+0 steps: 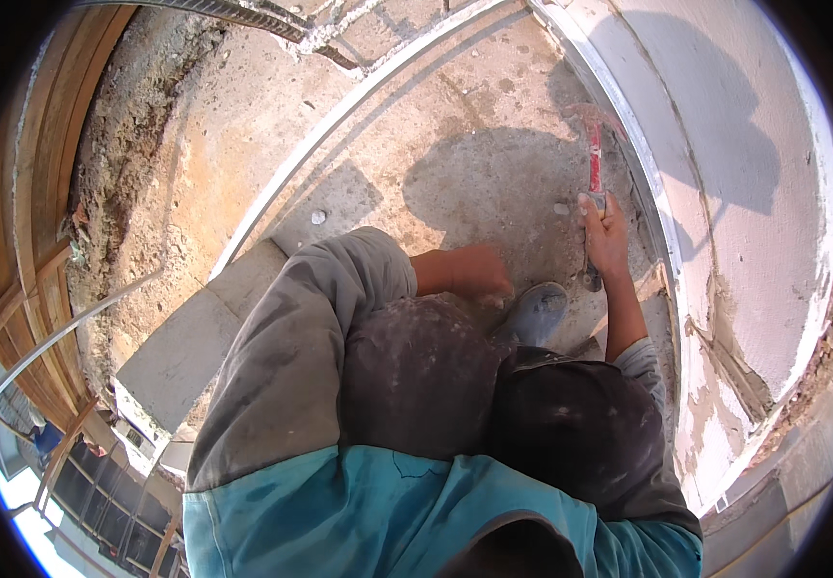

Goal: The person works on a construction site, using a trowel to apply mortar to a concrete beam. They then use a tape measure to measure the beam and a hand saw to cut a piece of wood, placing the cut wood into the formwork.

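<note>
My right hand [601, 231] is wrapped round the handle of a hammer [594, 154] with a red upper shaft. Its head points away from me, beside the base of the white plastered wall [734, 173]. My left hand [479, 275] is curled low in front of my left knee, above the concrete ground [474, 183]; whatever its fingers hold, if anything, I cannot make out. A grey rubber boot [539, 313] shows just right of that hand, below my dark-trousered knees.
A pale straight strip [286, 180] crosses the ground on the left. Grey blocks [185, 352] lie beside my left leg. Farther left are wooden boards [46, 164], a thin bar [89, 318] and a rough earth edge. Steel rebar [282, 29] shows at the top.
</note>
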Demonstrator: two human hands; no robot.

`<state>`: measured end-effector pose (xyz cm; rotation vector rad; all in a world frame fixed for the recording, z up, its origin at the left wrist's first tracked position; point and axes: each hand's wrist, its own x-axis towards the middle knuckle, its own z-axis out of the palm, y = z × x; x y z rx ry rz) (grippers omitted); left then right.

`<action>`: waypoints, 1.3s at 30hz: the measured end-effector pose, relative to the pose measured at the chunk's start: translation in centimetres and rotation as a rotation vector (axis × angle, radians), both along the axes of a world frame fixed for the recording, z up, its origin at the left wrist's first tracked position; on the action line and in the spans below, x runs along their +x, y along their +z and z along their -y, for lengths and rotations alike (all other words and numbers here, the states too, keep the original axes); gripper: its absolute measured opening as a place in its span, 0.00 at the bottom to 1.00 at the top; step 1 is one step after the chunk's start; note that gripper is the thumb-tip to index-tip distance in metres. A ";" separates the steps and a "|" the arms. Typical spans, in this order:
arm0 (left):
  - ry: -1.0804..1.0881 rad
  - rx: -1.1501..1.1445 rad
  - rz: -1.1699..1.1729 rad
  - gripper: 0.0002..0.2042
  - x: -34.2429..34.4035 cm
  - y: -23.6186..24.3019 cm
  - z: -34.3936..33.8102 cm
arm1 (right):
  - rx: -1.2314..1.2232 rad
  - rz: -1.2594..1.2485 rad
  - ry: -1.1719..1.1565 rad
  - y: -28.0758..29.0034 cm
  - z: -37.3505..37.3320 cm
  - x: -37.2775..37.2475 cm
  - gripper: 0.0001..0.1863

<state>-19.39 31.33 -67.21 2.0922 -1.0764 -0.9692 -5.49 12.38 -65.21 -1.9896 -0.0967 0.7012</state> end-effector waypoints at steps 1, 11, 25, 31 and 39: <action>0.155 -0.057 -0.072 0.17 -1.6 0.3 -0.1 | -0.016 -0.006 0.004 0.9 1.0 -0.5 0.17; 2.031 0.162 -0.593 0.18 -18.5 14.1 -7.1 | -0.234 -0.210 0.349 15.9 6.2 -7.0 0.19; 2.123 -0.233 -0.761 0.17 -23.6 29.3 -2.5 | -0.086 -0.576 0.651 6.0 -21.7 -13.5 0.33; 2.465 -0.136 -0.845 0.17 -31.0 29.9 0.8 | -0.288 -0.472 0.669 4.3 -16.7 -18.6 0.31; 2.417 0.037 -0.917 0.18 -36.2 32.6 3.6 | -0.732 -0.468 0.913 15.6 -3.2 -15.4 0.26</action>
